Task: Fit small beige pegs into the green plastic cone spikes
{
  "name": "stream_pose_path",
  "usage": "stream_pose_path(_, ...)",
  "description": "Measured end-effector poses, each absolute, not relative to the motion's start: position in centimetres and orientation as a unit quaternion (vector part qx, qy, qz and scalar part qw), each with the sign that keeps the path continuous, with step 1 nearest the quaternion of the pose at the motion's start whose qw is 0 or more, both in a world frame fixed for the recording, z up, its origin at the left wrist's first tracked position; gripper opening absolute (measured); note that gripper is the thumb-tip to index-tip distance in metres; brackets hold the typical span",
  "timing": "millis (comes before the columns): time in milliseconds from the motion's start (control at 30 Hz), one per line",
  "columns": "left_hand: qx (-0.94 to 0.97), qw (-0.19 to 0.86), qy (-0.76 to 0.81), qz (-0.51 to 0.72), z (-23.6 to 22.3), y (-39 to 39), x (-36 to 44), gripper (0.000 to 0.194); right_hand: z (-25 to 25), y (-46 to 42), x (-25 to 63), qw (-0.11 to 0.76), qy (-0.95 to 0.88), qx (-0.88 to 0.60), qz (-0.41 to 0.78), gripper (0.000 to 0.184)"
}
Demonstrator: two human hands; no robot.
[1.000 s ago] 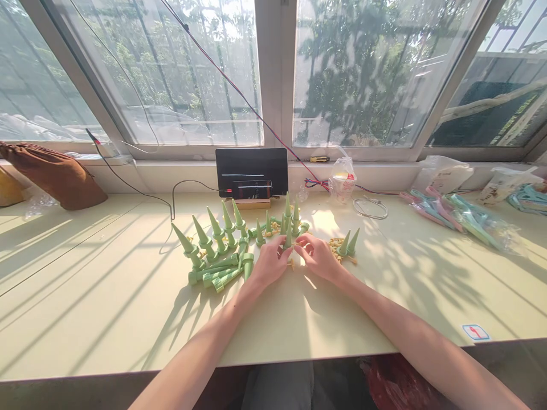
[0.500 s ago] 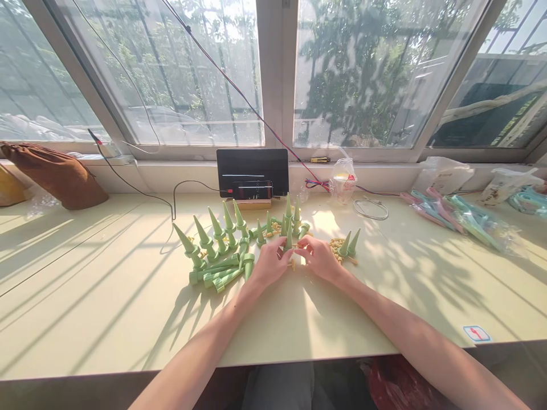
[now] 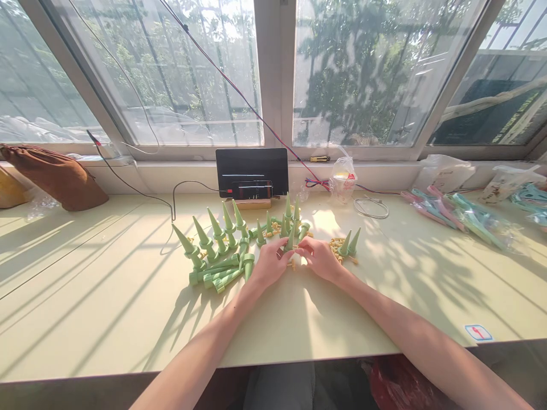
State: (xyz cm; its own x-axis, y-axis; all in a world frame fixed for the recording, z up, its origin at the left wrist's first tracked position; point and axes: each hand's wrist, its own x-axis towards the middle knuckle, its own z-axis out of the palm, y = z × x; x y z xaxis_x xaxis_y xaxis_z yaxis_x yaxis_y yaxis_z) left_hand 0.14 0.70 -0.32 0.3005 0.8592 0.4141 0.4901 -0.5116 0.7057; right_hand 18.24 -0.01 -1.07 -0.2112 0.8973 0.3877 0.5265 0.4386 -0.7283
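Observation:
My left hand point(image 3: 274, 259) is closed on a green cone-shaped plastic spike point(image 3: 291, 238), which points up and tilts slightly right. Close beside it, my right hand point(image 3: 317, 256) pinches a small yellow plastic piece point(image 3: 296, 247) at the spike's lower end; the fingers hide most of that piece. Another yellow piece point(image 3: 292, 265) lies on the table below the hands. Behind my left hand stand several green spikes point(image 3: 288, 208). To the left are a row of upright spikes with collars point(image 3: 217, 230) and several green tubes point(image 3: 226, 279) lying down.
Two green cones point(image 3: 348, 244) stand among small yellow pieces point(image 3: 337, 247) right of my right hand. A tablet and phone point(image 3: 252, 171) lean at the back. A coiled cable point(image 3: 371, 208), bagged pastel items point(image 3: 461, 213) and a brown pouch point(image 3: 64, 176) lie farther out.
The spike in my left hand has tipped slightly to the right. My right hand has shifted slightly closer to it. The other pieces stay where they were.

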Motion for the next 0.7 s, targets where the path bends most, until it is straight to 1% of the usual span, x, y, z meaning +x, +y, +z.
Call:
stream_pose_path(333,0.78,0.256,0.428,0.379,0.45,0.12,0.32,0.032,-0.66,-0.33,18.43,0.409,-0.749,-0.469,0.229,0.032)
stream_pose_path(700,0.769,0.273,0.429,0.387,0.21,0.14,0.52,0.029,-1.22,0.21,18.46,0.423,-0.747,-0.472,0.199,0.037)
